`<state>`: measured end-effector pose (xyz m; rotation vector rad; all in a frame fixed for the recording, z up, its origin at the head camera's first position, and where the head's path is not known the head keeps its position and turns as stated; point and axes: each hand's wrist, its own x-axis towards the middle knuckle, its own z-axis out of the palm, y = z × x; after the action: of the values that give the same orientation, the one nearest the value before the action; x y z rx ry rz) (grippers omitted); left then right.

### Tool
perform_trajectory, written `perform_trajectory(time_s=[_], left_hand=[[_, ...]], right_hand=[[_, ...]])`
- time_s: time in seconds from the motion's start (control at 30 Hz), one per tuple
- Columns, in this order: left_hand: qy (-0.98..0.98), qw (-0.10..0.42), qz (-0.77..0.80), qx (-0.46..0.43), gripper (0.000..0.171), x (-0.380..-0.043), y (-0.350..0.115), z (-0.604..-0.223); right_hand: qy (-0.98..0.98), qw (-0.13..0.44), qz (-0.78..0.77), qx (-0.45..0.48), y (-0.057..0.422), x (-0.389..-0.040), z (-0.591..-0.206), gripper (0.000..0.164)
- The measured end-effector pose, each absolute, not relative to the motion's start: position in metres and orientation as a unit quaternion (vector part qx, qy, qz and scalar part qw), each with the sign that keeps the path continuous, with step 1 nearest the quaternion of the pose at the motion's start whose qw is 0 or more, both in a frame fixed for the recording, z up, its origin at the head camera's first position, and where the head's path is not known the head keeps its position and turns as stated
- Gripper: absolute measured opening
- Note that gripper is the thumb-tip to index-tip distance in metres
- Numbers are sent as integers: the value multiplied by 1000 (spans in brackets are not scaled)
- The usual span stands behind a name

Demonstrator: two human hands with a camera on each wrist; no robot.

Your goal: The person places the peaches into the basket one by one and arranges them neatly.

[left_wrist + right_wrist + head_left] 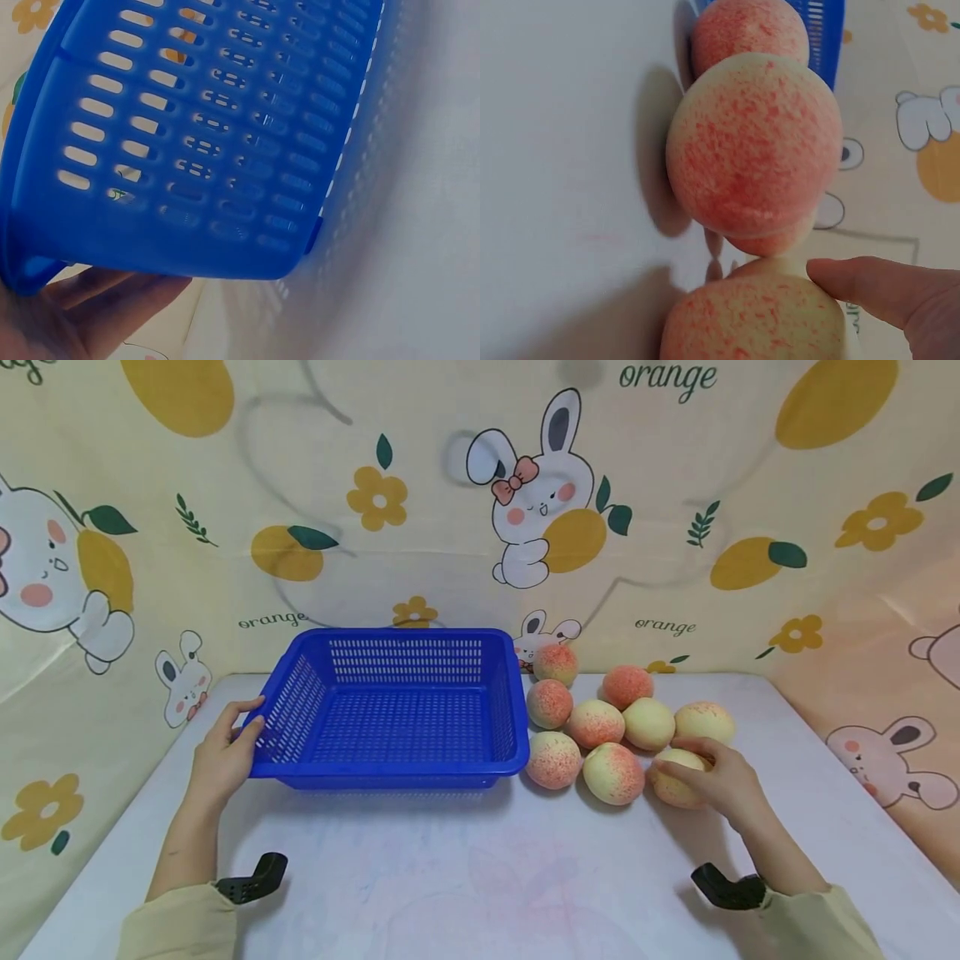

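My left hand (223, 756) grips the left rim of a blue plastic basket (390, 769), thumb over the edge. The left wrist view shows its fingers (135, 307) against the outside of the slotted basket wall (127, 232). Nothing lies in the basket. At the near right of a group of peaches, my right hand (731, 781) holds a pale yellow peach (672, 791) between thumb and fingers. In the right wrist view the thumb (870, 289) lies along the side of this red-flecked peach (754, 322); the other fingers are hidden there.
Several peaches sit close together right of the basket, among them a red-speckled one (553, 762) near its corner and a yellow one (705, 721) behind my right hand. A white-covered table (450, 877) carries everything. Behind it hangs a printed cloth (435, 552) with rabbits and oranges.
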<state>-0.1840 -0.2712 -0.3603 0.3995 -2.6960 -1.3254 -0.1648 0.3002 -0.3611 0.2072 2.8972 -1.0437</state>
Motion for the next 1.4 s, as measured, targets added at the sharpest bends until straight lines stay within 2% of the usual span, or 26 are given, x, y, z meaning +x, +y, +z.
perform_trajectory(time_s=[0.17,0.33,0.53,0.63,0.77,0.9,1.1,1.27,1.4], left_hand=[[-887,53,-439,133,49,-184,-271,-361],[-885,57,-442,134,48,-184,-270,-361],[-885,68,-439,136,47,-183,-269,-360],[-884,79,-439,140,47,-182,-267,-360],[-881,88,-440,149,46,-182,-265,-360],[-879,97,-441,153,45,-182,-263,-360],[-878,119,-436,155,43,-183,-263,-361],[-876,118,-438,161,43,-184,-262,-359],[-875,117,-441,164,43,-184,-261,-358]], right_hand=[[931,77,-345,90,309,-163,-358,77],[928,98,-340,118,312,-161,-357,85],[914,95,-373,129,314,-162,-350,92],[904,76,-400,130,310,-166,-344,92],[899,27,-423,111,302,-173,-337,78],[891,6,-445,91,292,-181,-330,72],[881,7,-466,81,272,-191,-320,77],[868,31,-488,86,256,-198,-310,84],[856,35,-512,69,243,-205,-304,82]])
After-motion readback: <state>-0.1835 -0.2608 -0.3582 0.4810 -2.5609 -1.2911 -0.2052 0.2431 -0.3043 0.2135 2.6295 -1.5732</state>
